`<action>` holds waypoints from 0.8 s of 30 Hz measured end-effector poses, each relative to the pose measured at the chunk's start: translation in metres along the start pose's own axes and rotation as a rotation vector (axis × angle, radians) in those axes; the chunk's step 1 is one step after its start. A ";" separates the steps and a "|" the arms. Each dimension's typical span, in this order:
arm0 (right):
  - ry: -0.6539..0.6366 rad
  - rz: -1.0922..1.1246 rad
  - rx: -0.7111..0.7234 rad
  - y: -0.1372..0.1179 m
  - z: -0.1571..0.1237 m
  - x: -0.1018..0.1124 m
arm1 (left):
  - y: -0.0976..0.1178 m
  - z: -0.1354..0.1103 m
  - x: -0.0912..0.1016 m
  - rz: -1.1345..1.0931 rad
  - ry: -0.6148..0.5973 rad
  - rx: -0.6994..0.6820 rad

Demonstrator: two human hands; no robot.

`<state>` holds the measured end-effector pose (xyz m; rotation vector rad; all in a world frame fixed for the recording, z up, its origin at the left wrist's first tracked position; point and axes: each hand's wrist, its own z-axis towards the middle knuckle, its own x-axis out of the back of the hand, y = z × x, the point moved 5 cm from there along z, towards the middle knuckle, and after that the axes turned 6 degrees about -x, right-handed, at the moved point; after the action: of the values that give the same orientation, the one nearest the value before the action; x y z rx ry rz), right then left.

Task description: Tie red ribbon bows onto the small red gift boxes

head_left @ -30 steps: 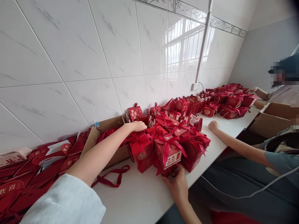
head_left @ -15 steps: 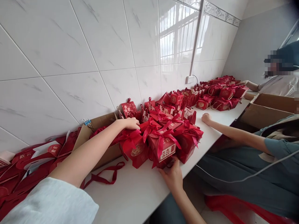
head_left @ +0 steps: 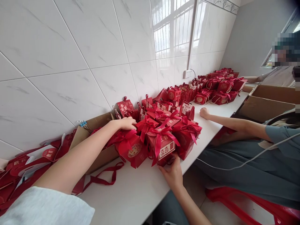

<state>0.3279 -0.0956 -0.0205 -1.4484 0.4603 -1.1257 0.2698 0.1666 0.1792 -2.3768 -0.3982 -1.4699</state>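
A cluster of red gift boxes (head_left: 161,140) with shiny ribbon bows stands on the white table. My left hand (head_left: 127,123) reaches over to the cluster's left side, its fingers curled down against a gift box (head_left: 134,151) with a gold emblem; the fingertips are partly hidden. At the near side, my right hand (head_left: 172,173) has thumb and fingers bent round the bottom of a gift box (head_left: 161,147) with a pale character label. Both hands touch the cluster from opposite sides. A loose red ribbon (head_left: 110,176) lies on the table.
An open cardboard carton (head_left: 93,129) with a blue clip stands left, near folded red box blanks (head_left: 35,162). More gift boxes (head_left: 220,86) line the tiled wall. A co-worker's hand (head_left: 204,113) rests on the table; another carton (head_left: 264,106) is at right.
The view has swung slightly, so most things sit a little further left and higher. Both my hands stay at the same gift boxes, with little visible movement.
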 end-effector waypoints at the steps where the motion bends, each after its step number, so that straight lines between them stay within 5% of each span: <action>1: 0.017 0.003 0.013 0.001 0.000 0.000 | 0.000 0.001 0.000 0.001 0.000 0.000; 24: -0.018 -0.153 -0.007 -0.008 0.011 -0.002 | -0.005 0.012 0.001 0.007 -0.067 0.080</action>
<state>0.3334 -0.0857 -0.0122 -1.5193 0.3457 -1.2323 0.2784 0.1762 0.1754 -2.3666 -0.4552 -1.3483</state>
